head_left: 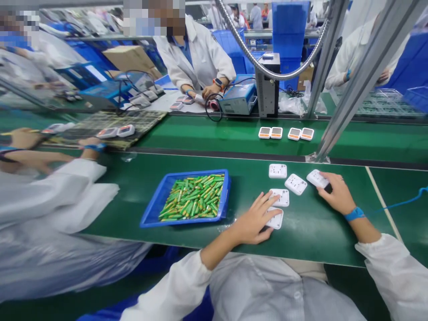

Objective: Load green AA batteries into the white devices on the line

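My left hand (256, 220) lies flat with fingers spread over a small white device (277, 219) on the green mat, its fingertips reaching a second white device (282, 197) just beyond. My right hand (336, 192) has its fingers curled round the end of another white device (317, 178) at the right. Two more white devices (296, 184) (277, 170) lie face down between and behind the hands. A blue wrist strap (354, 214) with a cord sits on my right wrist.
A blue tray (152, 209) of green batteries stands left of my hands. Several devices with orange screens (286, 133) lie on the conveyor belt behind. A co-worker's sleeve (50, 191) fills the left. Another person (194, 58) works across the belt. A slanted metal post (351, 89) rises at right.
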Demonstrator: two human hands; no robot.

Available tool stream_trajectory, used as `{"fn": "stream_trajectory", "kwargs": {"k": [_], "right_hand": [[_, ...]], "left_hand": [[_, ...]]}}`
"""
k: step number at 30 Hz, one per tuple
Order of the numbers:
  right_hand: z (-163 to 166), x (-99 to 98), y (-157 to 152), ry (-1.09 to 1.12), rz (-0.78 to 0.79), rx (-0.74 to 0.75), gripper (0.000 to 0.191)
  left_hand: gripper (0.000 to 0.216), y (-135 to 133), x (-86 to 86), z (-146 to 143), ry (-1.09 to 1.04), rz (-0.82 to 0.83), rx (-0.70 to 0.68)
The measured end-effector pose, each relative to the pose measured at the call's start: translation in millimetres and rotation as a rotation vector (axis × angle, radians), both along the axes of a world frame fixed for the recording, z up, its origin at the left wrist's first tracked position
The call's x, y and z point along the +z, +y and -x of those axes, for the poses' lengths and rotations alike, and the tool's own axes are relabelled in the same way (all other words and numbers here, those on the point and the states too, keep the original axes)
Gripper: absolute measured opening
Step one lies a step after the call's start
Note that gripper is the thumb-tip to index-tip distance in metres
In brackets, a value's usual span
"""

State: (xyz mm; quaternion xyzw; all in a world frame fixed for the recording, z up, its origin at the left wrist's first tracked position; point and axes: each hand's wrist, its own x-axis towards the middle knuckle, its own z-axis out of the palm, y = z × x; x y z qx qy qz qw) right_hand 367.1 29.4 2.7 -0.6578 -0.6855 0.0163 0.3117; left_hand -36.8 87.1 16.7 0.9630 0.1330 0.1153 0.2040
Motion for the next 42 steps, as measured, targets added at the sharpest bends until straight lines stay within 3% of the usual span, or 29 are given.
{"fn": "stream_trajectory", "kwargs": {"k": [3, 7, 11, 14, 20, 25, 28, 31, 34, 38, 42], "right_hand": [[27.7, -0.6, 10.4, -0.007, 0.058, 0.049, 0.054], [56.8, -0.9, 17.1, -0.040, 0.145, -0.079, 0.060], [77.9, -2.6, 15.2, -0.122, 0.172, -0.014, 0.074], [75.2, -2.6, 20.8, -0.143, 0.196, 0.079, 0.068], [40.1, 8.3, 51.1, -0.066, 0.288, 0.412, 0.066], [29.3, 14.6, 54.2, -0.002, 0.313, 0.461, 0.065], [40.3, 24.8, 53.9, 0.035, 0.239, 0.431, 0.058], [80.2, 47.0, 62.0, 0.070, 0.083, 0.441, 0.045], [150.9, 74.6, 78.0, 0.104, 0.007, 0.602, 0.034], [257.8, 96.4, 110.4, 0.014, 0.087, 0.874, 0.027], [328.5, 96.1, 141.6, -0.293, 0.248, 0.873, 0.021]], "left_hand": [[0.058, 0.1, -1.2, -3.3, -0.005, 0.014, 0.031], [0.062, 0.4, -2.9, -5.2, -0.034, 0.038, 0.052], [0.064, 0.0, -2.8, -5.3, -0.052, 0.040, 0.059], [0.067, 0.1, -1.9, -5.5, -0.058, 0.037, 0.059], [0.068, 1.4, -1.2, -6.5, -0.071, 0.041, 0.046], [0.068, 0.5, 1.2, -7.5, -0.094, 0.039, 0.046], [0.065, 0.2, 3.4, -8.6, -0.118, 0.022, 0.033], [0.062, 2.0, 4.1, -9.8, -0.133, -0.012, 0.041], [0.060, 3.9, 0.2, -10.4, -0.162, -0.023, 0.045], [0.058, 3.9, -12.0, -10.6, -0.198, 0.034, 0.034], [0.054, 2.8, -18.0, -12.3, -0.178, 0.104, 0.064]]}}
